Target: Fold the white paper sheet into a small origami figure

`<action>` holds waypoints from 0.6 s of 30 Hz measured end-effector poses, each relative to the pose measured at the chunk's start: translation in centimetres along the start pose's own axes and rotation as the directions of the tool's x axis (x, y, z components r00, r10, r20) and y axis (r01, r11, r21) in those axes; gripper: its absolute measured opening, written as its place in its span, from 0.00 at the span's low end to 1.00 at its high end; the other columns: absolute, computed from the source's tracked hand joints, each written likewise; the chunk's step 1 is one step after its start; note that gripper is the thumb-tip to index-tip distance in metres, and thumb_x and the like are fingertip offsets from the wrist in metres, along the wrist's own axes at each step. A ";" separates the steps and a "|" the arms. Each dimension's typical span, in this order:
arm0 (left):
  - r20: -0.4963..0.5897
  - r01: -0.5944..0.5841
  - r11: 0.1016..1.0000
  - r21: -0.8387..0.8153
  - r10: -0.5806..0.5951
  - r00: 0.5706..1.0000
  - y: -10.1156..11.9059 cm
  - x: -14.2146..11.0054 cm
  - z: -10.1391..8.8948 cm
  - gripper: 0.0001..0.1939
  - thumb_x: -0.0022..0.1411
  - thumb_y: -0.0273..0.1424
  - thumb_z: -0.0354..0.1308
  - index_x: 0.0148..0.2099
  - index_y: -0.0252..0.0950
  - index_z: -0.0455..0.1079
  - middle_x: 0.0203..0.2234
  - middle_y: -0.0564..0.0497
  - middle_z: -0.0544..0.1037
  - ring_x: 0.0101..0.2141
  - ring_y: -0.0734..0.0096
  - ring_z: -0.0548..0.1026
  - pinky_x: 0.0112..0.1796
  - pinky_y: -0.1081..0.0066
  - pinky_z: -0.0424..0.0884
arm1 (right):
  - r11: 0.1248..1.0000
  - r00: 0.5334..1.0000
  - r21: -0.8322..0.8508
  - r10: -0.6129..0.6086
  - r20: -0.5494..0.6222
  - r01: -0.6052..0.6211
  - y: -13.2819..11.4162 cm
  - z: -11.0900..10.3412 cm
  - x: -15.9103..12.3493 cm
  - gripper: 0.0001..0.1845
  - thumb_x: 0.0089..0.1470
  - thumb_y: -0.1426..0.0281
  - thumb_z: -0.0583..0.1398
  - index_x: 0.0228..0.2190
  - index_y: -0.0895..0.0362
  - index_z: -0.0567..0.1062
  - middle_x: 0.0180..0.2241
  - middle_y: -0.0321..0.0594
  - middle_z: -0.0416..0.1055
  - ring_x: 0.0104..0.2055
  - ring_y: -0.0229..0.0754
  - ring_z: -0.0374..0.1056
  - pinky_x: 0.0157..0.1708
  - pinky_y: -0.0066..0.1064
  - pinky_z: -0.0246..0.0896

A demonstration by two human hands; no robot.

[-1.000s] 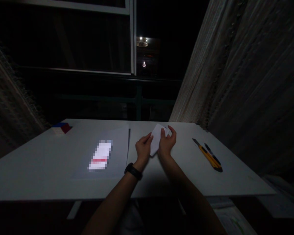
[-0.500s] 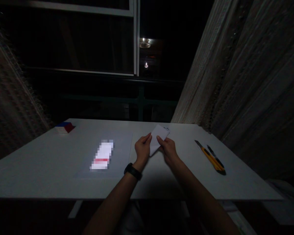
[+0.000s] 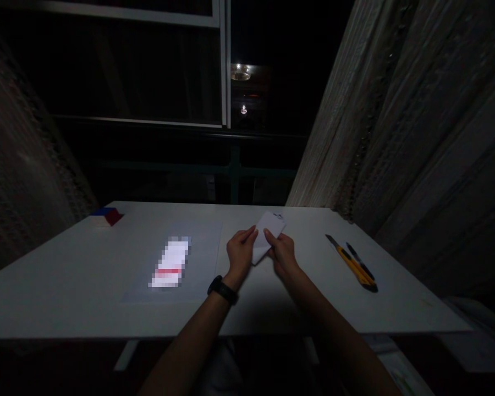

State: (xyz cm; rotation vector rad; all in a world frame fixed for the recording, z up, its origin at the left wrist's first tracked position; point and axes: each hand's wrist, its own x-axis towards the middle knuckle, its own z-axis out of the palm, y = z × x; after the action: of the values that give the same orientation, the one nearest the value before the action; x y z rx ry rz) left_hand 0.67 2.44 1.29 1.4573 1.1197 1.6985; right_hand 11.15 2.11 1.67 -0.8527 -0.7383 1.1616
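A folded white paper [image 3: 268, 228] with dark marks near its upper right corner is held tilted above the table. My left hand [image 3: 241, 250] grips its left edge between thumb and fingers, with a black watch on the wrist. On the right side my right hand [image 3: 284, 250] pinches it, thumb on top and fingers underneath. Both thumbs lie close together on the paper's face. The fingers behind the paper are hidden.
A lit phone [image 3: 171, 261], blurred out, lies on a white sheet [image 3: 208, 242] at the left. A yellow utility knife [image 3: 352, 264] and a black pen [image 3: 359, 260] are at the right. A blue, red and white block [image 3: 106, 216] sits far left on the white table [image 3: 66, 275].
Both hands keep hold of the folded paper, and its marked corner shows a little differently. The whole view has shifted slightly.
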 end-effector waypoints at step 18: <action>-0.012 0.076 0.997 0.022 -0.075 0.997 -0.7 -0.2 0.0 0.15 0.53 0.37 0.58 0.43 0.38 0.73 0.37 0.47 0.78 0.38 0.63 0.75 0.41 0.65 0.69 | 0.999 1.000 -0.040 0.020 -0.007 -0.021 0.0 0.0 0.1 0.20 0.31 0.62 0.68 0.27 0.63 0.75 0.25 0.43 0.75 0.26 0.45 0.71 0.26 0.33 0.67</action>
State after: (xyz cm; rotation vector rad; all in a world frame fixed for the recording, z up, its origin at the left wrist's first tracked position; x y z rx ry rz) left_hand 0.71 2.54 0.60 1.4024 1.1885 1.6492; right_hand 11.15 2.17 1.65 -0.8996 -0.7510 1.1649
